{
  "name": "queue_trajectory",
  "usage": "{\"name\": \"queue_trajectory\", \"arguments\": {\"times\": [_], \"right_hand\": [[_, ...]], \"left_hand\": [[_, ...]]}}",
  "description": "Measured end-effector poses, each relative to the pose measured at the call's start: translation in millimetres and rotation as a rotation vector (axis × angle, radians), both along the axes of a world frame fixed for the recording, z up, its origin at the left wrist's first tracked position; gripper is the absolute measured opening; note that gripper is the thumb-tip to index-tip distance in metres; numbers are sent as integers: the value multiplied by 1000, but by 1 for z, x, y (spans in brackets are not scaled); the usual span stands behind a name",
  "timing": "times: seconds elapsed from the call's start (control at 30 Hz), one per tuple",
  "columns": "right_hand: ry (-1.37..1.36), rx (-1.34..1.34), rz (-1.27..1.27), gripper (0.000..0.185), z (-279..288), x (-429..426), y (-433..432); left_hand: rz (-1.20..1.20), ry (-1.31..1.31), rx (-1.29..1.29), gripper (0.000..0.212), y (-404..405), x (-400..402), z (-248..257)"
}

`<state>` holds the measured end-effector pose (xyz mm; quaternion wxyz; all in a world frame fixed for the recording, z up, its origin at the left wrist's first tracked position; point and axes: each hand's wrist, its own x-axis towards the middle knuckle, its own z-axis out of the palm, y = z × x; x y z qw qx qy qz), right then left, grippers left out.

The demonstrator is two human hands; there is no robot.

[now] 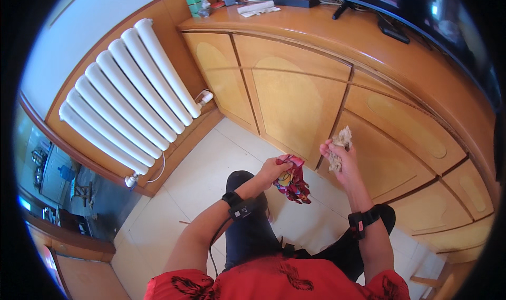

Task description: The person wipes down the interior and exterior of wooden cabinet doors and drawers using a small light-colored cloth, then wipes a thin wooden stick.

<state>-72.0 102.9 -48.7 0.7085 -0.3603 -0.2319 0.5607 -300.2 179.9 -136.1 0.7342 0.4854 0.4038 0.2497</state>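
Observation:
My left hand (276, 169) grips a crumpled piece of red patterned fabric (293, 181), which hangs over the tiled floor (197, 161) beyond my left knee. Raised before the wooden cabinet doors (296, 98), my right hand (342, 153) is closed around a bunched beige cloth (335, 161) that sticks out above and below the fingers. The two hands are apart. A dark strap with a small device is on each wrist, and a cable runs from the left one along the forearm.
A white radiator (126, 90) stands against the wall at the left. The long cabinet top (316, 27) bears a television (431, 19), a black box (295, 0), a folded white cloth (257, 9) and a green box (195, 3). A doorway opens at the far left.

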Motion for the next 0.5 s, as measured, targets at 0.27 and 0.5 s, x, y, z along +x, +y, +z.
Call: {"name": "queue_trajectory", "arguments": {"times": [0.27, 0.5], "right_hand": [[-94, -123, 46, 22, -28, -15, 2], [-313, -364, 244, 24, -73, -18, -18]], "left_hand": [[163, -116, 100, 18, 5, 8, -18], [145, 65, 175, 16, 10, 24, -7]]}}
